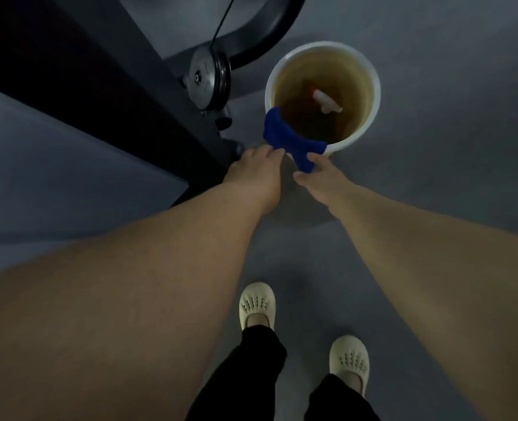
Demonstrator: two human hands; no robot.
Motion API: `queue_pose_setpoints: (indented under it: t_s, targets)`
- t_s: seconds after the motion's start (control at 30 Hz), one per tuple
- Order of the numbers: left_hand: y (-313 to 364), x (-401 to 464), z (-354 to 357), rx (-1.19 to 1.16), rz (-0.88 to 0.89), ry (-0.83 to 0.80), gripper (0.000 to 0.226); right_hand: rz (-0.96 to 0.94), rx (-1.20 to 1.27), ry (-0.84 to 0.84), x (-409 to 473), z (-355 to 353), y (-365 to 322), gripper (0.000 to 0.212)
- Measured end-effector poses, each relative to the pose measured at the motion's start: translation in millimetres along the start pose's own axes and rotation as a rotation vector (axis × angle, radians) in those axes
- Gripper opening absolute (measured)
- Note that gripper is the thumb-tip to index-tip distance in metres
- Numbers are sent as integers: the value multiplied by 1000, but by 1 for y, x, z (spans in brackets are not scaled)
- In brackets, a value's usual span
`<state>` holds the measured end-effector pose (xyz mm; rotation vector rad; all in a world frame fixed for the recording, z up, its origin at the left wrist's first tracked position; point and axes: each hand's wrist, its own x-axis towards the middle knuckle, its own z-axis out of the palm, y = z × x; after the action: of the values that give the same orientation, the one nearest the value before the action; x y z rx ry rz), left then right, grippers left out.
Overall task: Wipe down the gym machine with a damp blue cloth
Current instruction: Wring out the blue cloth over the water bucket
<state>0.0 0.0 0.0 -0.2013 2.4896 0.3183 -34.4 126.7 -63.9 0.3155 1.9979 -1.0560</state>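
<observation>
— Where does the gym machine [78, 86] lie from the hands?
— Up and to the left; its dark frame runs diagonally past the white bucket [370, 71], so the left side is nearer.
— And the blue cloth [291, 141]?
— Draped over the bucket's near rim, stretched between both hands. The left hand [257, 168] pinches its left end, the right hand [321, 177] grips the lower right bunch.
</observation>
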Motion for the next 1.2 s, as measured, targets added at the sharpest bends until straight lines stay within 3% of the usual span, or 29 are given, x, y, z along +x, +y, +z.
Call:
queue_pose_setpoints:
  t_s: [0.37,0.47,0.57,0.7,0.83,0.93,1.07,1.2]
  targets:
    - [-5,35,9,-1,-15,-9,77,112,542,-55,29,-5,-7,38]
    - [3,27,7,-18,-28,-15,77,21,586,-32,15,-11,-10,32]
    - [14,6,-1,-143,-76,18,78,-84,607,22,-10,-26,-18,8]
    - [33,-40,-29,-428,-40,136,70,-97,521,26,-65,-50,-32,22]
    - [54,-90,-68,-727,-17,3,84,-112,397,-151,-139,-76,-51,35]
    - [65,-134,-97,-576,55,-61,79,-120,388,-280,-196,-98,-70,41]
    - [66,-196,-141,-259,-17,-49,27,-226,89,-281,-262,-123,-95,40]
    - [54,-256,-180,-370,-64,19,21,-341,-339,-244,-318,-136,-124,35]
